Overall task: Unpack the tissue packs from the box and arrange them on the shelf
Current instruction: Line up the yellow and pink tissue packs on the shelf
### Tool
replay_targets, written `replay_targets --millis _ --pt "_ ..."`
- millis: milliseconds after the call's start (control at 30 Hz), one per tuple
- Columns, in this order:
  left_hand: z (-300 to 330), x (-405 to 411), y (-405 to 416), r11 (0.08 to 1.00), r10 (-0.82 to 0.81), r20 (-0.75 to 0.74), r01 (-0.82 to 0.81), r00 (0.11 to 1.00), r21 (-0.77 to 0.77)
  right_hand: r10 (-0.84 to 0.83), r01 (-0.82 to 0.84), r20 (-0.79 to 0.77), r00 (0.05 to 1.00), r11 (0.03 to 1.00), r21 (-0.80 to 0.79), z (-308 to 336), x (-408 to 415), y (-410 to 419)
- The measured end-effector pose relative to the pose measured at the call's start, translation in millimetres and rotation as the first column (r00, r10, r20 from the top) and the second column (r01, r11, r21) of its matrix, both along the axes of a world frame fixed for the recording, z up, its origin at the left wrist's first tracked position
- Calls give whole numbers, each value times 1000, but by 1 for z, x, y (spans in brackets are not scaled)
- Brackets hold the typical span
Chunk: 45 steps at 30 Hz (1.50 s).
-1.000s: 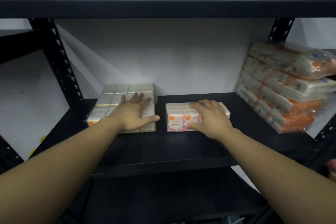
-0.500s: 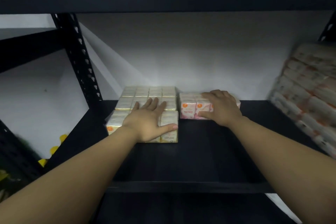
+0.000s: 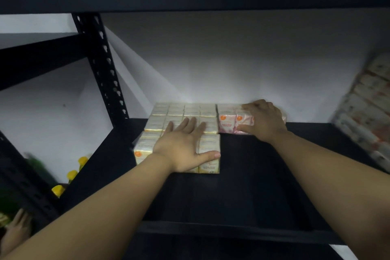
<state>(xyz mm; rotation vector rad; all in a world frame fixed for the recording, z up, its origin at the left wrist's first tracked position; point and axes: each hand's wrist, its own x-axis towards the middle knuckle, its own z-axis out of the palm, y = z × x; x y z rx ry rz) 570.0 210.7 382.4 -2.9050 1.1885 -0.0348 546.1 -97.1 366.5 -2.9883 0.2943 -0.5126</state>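
The person is working at the arranging step: two bundles of tissue packs are sitting on the black shelf (image 3: 263, 171), and both hands are settling them against the white back wall (image 3: 232, 65).

The left hand (image 3: 181, 145) is lying flat on top of the yellow bundle (image 3: 183, 112), with its fingers (image 3: 185, 124) straight and spread and the thumb stretched along the near right corner; it is pressing, not gripping. The right hand (image 3: 263, 120) is resting over the pink bundle (image 3: 228, 122), its fingers curling over the top and its thumb pressing the front face, so it is holding that bundle. The pink bundle is standing at the back of the shelf, touching the right side of the yellow one. The box itself is not in view.

Judging from this, the next move is probably a final nudge to square the two bundles flush with each other, then letting go and going back for more packs. The open shelf space to the right is the likely spot for them.

Both bundles are blocky grids of small rectangular packs under thin, shiny plastic wrap, which is likely to slide easily on the smooth, matte shelf board. The perforated upright post (image 3: 105, 74) looks like painted metal. At the far right, a blurred stack of wrapped tissue packs (image 3: 369, 112) is leaning at a slant.
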Motion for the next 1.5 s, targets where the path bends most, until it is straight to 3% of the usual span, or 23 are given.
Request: replay_targets --millis 133,300,400,600,733,900,1167,1300,1500 --pt "1 -2 1 1000 -2 -2 2 1000 -5 -21 21 -68 998 1000 7 5 -10 6" --pt "2 -8 1 1000 10 25 -9 1000 -11 -34 27 107 994 998 64 -3 -66 46" --pt "2 -12 3 999 2 23 -1 1000 -39 -34 24 80 996 992 121 -18 -107 73" --pt "2 -23 7 994 -55 296 80 954 -74 -95 108 -68 993 969 221 -36 -171 110" --pt "7 -41 10 994 -18 333 54 943 -99 -130 151 -99 987 954 257 -36 -199 122" --pt "-4 -96 20 962 -27 279 100 960 -253 -81 90 -44 996 953 290 -49 -239 138" --pt "-77 -220 51 965 -60 143 94 988 -243 37 -63 116 993 972 228 -97 -321 157" --pt "-127 -266 70 975 -36 66 50 997 -217 64 -75 48 997 954 289 -137 -360 165" --pt "-220 -314 109 994 56 -212 -75 976 -84 97 -20 -170 981 913 407 -219 -406 174"
